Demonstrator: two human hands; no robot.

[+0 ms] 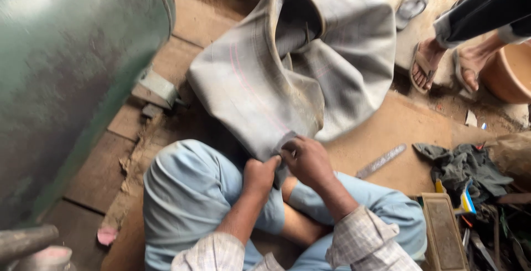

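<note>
A large grey rubber inner tube lies folded on the floor in front of my knees, with a faint pink line along it. My left hand grips the tube's near edge with fingers curled. Beside it, my right hand pinches the same edge. Both hands meet at the fold just above my light blue trousers. What lies between the fingers is hidden.
A big green metal tank fills the left. Another person's sandalled feet stand at the upper right by an orange tub. A metal file, dark rags, a worn block and tools lie at the right.
</note>
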